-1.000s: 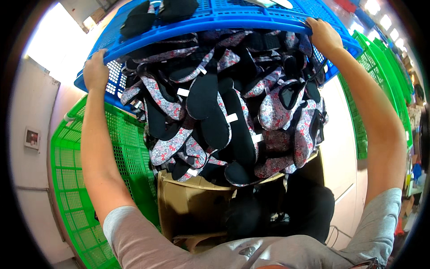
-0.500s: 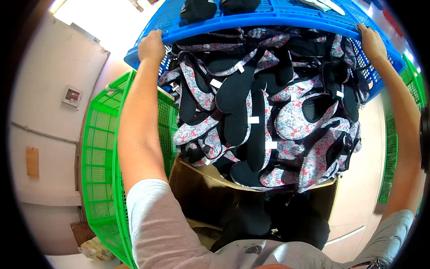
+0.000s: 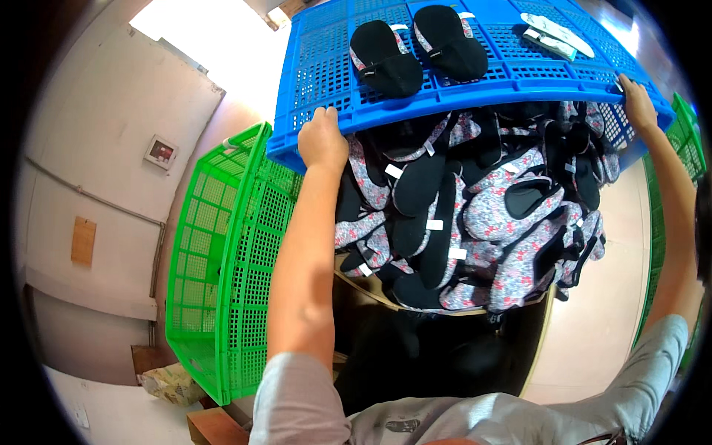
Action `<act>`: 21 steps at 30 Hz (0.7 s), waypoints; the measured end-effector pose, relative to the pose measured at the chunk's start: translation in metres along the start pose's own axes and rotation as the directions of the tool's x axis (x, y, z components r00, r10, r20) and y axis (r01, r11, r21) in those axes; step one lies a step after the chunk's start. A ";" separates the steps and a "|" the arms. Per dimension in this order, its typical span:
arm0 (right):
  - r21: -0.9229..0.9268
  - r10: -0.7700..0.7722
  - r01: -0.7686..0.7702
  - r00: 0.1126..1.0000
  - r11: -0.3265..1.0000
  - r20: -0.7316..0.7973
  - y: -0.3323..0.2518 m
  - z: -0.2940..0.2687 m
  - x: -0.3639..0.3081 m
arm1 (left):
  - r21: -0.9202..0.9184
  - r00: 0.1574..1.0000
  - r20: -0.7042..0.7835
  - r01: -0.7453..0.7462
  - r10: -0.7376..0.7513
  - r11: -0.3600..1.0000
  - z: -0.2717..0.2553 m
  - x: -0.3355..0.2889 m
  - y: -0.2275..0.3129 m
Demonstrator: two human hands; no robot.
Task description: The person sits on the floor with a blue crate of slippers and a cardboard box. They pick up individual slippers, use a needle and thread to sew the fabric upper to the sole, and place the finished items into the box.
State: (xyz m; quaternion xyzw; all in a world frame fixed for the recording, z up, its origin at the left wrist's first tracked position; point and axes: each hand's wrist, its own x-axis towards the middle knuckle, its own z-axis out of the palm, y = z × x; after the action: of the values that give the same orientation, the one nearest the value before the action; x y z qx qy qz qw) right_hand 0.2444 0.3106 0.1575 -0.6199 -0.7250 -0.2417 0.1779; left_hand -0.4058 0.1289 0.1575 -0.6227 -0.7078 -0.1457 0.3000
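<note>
Across the upper right, the blue crate [image 3: 519,90] looks stiff and, loaded, probably weighty; I'd trust its rim near the corners. Soft-looking floral slippers [image 3: 489,215] heap below, mid-frame. My left hand [image 3: 322,139] and right hand [image 3: 639,105], wide apart, grip that rim.

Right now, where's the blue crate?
In the head view, the blue crate is upper right, held by left hand and right hand, above the patterned slippers.

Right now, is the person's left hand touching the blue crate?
Touching. The head view shows the left hand closed over the near rim of the blue crate, with no gap between them.
</note>
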 end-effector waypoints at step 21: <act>-0.287 0.216 -0.177 0.970 0.942 0.112 -0.277 -0.098 -0.056 | -0.099 0.962 -0.203 -0.204 0.181 0.974 0.123 0.072 -0.239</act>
State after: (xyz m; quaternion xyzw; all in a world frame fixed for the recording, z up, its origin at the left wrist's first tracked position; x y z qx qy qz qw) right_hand -0.0227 0.1775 0.1703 -0.7236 -0.6295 -0.2762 0.0617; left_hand -0.6708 0.2143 0.1454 -0.6883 -0.6016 -0.2172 0.3423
